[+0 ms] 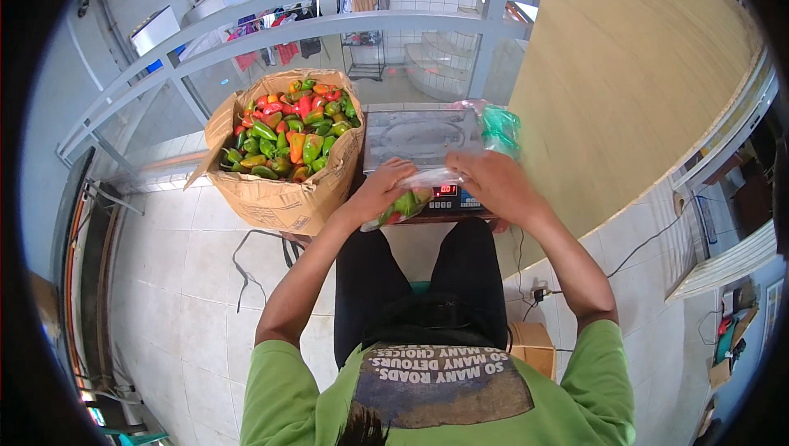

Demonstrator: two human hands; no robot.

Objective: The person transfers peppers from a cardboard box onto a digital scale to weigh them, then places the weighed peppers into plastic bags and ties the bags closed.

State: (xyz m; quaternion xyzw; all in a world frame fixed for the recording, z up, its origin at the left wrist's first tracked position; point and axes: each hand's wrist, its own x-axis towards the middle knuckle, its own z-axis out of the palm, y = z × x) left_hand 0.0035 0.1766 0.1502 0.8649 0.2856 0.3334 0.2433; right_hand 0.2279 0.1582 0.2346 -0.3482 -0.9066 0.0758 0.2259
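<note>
At the front of the digital scale (422, 135): clear plastic bag (404, 206), peppers already in | left hand (383, 189) + right hand (486, 181) both gripping its stretched top, can't tell if knotted | cardboard box (283, 202) alongside looks full, so loads left tbh

White lettering (436, 361) marks the green shirt (444, 401), red digits (446, 190) the scale display (439, 193), dark print (289, 220) the carton (267, 200).

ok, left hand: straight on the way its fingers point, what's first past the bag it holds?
Probably the grey scale platform, which lies up and right of the left hand and the clear bag of peppers. Height is unclear; it might pass over.
</note>
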